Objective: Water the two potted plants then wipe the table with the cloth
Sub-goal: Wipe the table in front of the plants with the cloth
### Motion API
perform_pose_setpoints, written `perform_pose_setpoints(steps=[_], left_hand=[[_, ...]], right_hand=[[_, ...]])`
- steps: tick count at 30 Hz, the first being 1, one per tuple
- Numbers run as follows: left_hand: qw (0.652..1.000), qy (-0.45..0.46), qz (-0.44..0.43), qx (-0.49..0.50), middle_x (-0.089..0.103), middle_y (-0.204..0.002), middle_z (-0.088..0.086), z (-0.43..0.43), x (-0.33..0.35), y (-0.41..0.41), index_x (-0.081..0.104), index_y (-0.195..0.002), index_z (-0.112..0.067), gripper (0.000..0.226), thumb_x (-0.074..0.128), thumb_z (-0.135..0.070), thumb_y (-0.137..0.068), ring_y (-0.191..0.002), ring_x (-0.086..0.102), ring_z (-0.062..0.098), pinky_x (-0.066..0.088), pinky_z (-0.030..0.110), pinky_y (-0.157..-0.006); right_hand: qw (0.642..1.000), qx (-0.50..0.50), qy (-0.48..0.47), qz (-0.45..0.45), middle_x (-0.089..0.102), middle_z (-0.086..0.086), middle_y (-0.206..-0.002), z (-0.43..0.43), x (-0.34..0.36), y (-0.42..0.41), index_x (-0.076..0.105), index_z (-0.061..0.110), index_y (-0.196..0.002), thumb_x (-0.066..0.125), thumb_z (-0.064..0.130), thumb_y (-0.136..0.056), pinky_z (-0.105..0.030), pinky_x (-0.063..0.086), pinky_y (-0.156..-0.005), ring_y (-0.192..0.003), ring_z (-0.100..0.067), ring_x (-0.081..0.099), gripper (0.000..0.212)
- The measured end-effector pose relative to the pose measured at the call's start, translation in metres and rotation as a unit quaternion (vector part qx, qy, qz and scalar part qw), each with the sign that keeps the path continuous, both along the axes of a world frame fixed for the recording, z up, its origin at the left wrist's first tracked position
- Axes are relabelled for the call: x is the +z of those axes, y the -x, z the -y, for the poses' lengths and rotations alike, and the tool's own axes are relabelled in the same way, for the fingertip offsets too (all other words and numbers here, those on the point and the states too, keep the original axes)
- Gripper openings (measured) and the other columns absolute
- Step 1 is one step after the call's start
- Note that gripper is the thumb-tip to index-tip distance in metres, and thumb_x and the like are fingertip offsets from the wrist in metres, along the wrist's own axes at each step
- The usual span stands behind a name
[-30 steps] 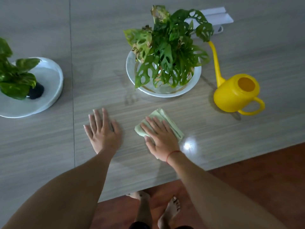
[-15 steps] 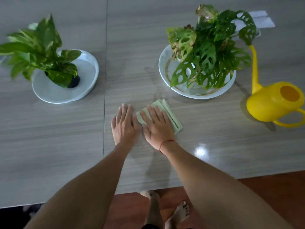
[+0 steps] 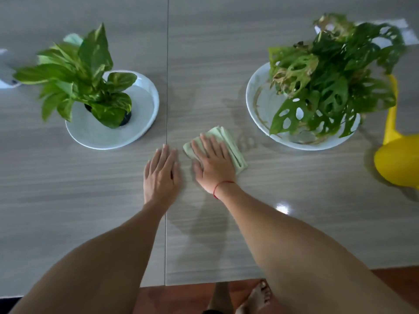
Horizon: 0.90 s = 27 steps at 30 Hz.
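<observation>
A folded pale green cloth (image 3: 233, 146) lies on the grey wood-grain table (image 3: 294, 189), and my right hand (image 3: 214, 164) presses flat on it with straight fingers. Flat on the bare table just left of it rests my left hand (image 3: 162, 175), beside the table seam. A broad-leaved potted plant (image 3: 79, 73) stands in a white dish (image 3: 145, 123) at the left. A holey-leaved potted plant (image 3: 328, 73) stands in a white dish (image 3: 256, 103) at the right. A yellow watering can (image 3: 399, 159) sits at the right edge, partly cut off.
The table's near edge runs along the bottom, with reddish floor (image 3: 181, 298) and bare feet (image 3: 254, 298) below it. A white object (image 3: 5, 75) lies at the far left edge. A faint wet sheen shows on the table between the two dishes.
My right hand has slid the cloth leftward along the table toward my left hand. The view has turned left, bringing the left plant fully in and pushing the watering can to the edge.
</observation>
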<state>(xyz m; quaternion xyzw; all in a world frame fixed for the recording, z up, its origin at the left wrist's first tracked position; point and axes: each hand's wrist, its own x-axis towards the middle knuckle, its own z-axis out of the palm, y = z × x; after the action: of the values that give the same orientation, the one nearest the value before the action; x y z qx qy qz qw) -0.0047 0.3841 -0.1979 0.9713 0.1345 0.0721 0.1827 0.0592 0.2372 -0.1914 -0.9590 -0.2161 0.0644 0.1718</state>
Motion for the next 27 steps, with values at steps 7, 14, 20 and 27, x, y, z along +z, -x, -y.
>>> perform_pose_setpoints(steps=[7,14,20,27], left_hand=[[0.998,0.0,-0.014,0.062,0.03,-0.157,0.005,-0.013,-0.005,-0.014,0.042,-0.146,-0.018,0.055,0.024,-0.036,-0.097,-0.147,0.022,0.022,0.014,0.04,-0.119],[0.997,0.003,0.009,0.073,0.032,-0.156,0.005,-0.015,-0.01,-0.015,0.045,-0.145,-0.019,0.052,0.029,-0.032,-0.097,-0.147,0.023,0.02,0.01,0.036,-0.12],[0.986,0.093,0.035,0.132,0.028,-0.157,0.008,-0.027,0.0,-0.009,0.045,-0.144,-0.012,0.049,0.035,-0.019,-0.096,-0.148,0.017,0.023,0.008,0.04,-0.121],[0.97,0.052,0.0,0.236,0.027,-0.158,0.002,-0.066,0.003,0.009,0.038,-0.148,-0.021,0.05,0.036,-0.018,-0.099,-0.149,0.016,0.022,0.006,0.04,-0.122]], right_hand=[[0.997,-0.058,0.01,0.054,0.034,-0.002,-0.153,0.065,-0.011,-0.014,0.042,0.028,-0.141,0.029,0.04,-0.09,-0.039,0.014,-0.117,-0.143,-0.025,0.03,0.054],[0.985,-0.17,0.031,-0.01,0.016,-0.003,-0.16,-0.008,-0.003,-0.077,0.028,0.028,-0.147,0.021,0.04,-0.086,-0.044,0.009,-0.119,-0.147,-0.026,0.013,0.063],[0.997,0.071,-0.015,0.009,0.033,-0.002,-0.154,-0.019,-0.003,-0.001,0.043,0.026,-0.141,0.031,0.036,-0.091,-0.041,0.012,-0.12,-0.145,-0.026,0.025,0.053],[0.999,-0.035,0.017,0.029,0.022,0.001,-0.158,0.009,-0.004,-0.046,0.033,0.029,-0.146,0.016,0.044,-0.09,-0.041,0.007,-0.121,-0.147,-0.023,0.016,0.061]])
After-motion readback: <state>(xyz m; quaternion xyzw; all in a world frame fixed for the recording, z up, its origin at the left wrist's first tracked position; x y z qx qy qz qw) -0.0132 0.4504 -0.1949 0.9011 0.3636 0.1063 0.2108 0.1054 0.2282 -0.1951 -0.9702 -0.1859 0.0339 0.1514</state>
